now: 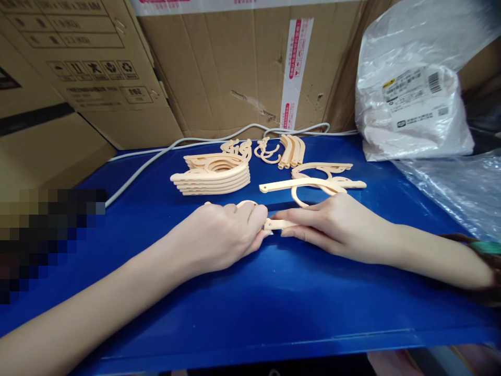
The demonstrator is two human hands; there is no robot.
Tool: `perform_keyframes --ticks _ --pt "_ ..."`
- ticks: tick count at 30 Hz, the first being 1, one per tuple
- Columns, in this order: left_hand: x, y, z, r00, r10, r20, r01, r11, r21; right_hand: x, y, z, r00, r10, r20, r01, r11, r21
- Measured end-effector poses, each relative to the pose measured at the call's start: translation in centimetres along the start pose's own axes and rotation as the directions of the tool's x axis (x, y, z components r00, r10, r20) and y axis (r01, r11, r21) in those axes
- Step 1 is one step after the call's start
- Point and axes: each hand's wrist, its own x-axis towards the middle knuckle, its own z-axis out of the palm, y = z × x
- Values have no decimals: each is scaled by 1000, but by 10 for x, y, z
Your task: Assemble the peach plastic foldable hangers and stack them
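Note:
My left hand (230, 232) is closed, its fingers pinched round cream plastic that is mostly hidden; a curved bit shows behind the knuckles. Facing it, my right hand (344, 224) grips a cream plastic hanger arm (276, 224) between thumb and fingers. The arm's holed end meets my left fingertips; whether the two pieces are joined, I cannot tell. Just beyond my right hand lie loose hanger pieces, including a long curved arm (285, 184) with a hole at its tip. Past my left hand sits a neat stack of folded hangers (211, 183).
Several hanger hooks (270, 151) and a row of curved arms (292, 151) lie at the back of the blue table (274, 308). A white cable (156, 154) runs behind them, along cardboard boxes (235, 68). A clear plastic bag (415, 115) stands at the back right.

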Motion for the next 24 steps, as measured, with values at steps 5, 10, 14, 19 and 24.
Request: perform_keyframes --ticks 5,10,14,19,24 --pt "0 2 -4 1000 12 0 -12 999 29 3 1 -4 996 13 90 -21 995 95" --pt "1 4 -7 1000 24 1 -24 999 37 4 1 -6 994 10 108 -28 985 168" --pt "1 1 -4 999 11 -37 -13 998 -61 3 1 -5 995 -3 99 -6 996 92" --pt "0 -6 3 998 -53 -40 39 955 -295 1 3 0 999 -35 -1 35 997 -71" --pt "0 -12 2 989 -147 5 137 908 -396 1 4 2 998 -17 -52 10 991 -132"
